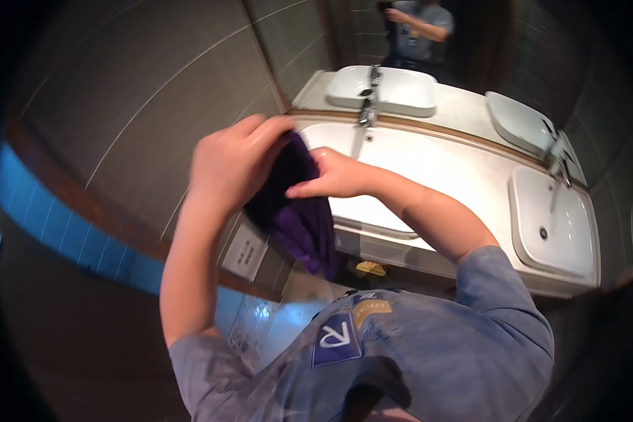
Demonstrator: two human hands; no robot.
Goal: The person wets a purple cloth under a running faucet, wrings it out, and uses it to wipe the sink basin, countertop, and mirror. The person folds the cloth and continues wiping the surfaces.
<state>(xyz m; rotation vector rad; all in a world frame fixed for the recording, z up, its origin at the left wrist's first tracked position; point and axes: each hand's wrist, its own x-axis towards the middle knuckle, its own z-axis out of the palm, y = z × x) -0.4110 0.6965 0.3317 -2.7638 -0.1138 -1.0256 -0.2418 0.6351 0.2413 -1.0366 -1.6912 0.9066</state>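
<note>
A dark purple cloth [308, 227] hangs in folds between my hands, in front of the washbasin counter's left end. My left hand [237, 158] grips its upper part from the left, with the fingers curled over the top edge. From the right, my right hand [340, 173] holds the cloth between thumb and fingers; some fingertips are hidden behind the fabric. Behind my right hand and forearm lies a white washbasin [390, 174], bright with glare and partly covered. A chrome faucet [367, 111] stands at its back edge.
To the right, a second white basin [554, 221] sits on the pale counter [469, 190]. A wall mirror [469, 31] behind reflects the basins and a person. Tiled wall [137, 105] rises at left, with a paper sign [245, 252] low on it. A yellow object [371, 268] lies beneath the counter.
</note>
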